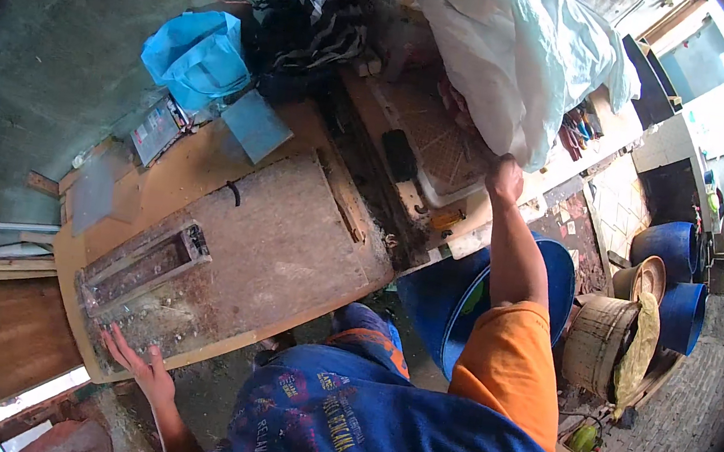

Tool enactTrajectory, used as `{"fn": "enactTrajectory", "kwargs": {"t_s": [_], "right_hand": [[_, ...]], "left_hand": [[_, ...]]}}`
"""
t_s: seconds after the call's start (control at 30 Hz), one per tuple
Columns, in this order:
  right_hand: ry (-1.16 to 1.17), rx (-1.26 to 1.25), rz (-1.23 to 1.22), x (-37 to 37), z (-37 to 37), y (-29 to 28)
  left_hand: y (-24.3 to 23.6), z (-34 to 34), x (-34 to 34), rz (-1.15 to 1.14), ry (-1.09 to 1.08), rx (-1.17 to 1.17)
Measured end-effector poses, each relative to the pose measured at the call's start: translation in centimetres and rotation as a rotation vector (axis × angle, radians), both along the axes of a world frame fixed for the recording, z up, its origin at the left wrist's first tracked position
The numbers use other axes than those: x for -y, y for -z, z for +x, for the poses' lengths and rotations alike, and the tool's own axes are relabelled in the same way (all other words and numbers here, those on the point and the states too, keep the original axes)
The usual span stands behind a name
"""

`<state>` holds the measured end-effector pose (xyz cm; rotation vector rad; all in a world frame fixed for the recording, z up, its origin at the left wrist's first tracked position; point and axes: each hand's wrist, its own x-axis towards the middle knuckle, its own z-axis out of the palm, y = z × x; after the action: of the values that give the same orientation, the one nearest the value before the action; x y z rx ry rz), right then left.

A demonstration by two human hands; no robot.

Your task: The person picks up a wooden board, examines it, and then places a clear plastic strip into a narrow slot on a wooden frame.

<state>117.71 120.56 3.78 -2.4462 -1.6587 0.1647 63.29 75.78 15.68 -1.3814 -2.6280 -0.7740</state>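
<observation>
My right hand (505,180) is raised ahead of me and closed on the lower corner of a large, pale translucent plastic sheet or bag (527,61). The plastic billows over a plastic basket with a light rim (445,193) and hides part of it. My left hand (135,361) hovers by the near left corner of a wooden worktable (276,225), its fingers spread and nothing in it. A framed rectangular slot (145,264) is set into that tabletop close by. Whether my left hand touches the table edge, I cannot tell.
A light-blue bag (197,57) and a black striped plastic bag (308,25) sit at the back by the wall. Several blue barrels (681,318) and a cream drum (601,341) stand on the right. Tools with red handles (577,130) lie beside the plastic.
</observation>
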Motion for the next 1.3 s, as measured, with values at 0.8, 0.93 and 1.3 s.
{"fn": "enactTrajectory", "kwargs": {"t_s": [0.8, 0.93, 1.3], "right_hand": [[-0.262, 0.338, 0.557, 0.3, -7.1, 4.7], [-0.593, -0.541, 0.159, 6.5, -14.9, -0.6], [-0.625, -0.352, -0.155, 11.7, -21.7, 1.6]], "left_hand": [[0.8, 2.9, 0.9, -0.010, 0.028, 0.156], [0.7, 3.6, 0.8, -0.014, -0.021, 0.176], [1.1, 4.9, 0.1, -0.051, 0.030, 0.208]]}}
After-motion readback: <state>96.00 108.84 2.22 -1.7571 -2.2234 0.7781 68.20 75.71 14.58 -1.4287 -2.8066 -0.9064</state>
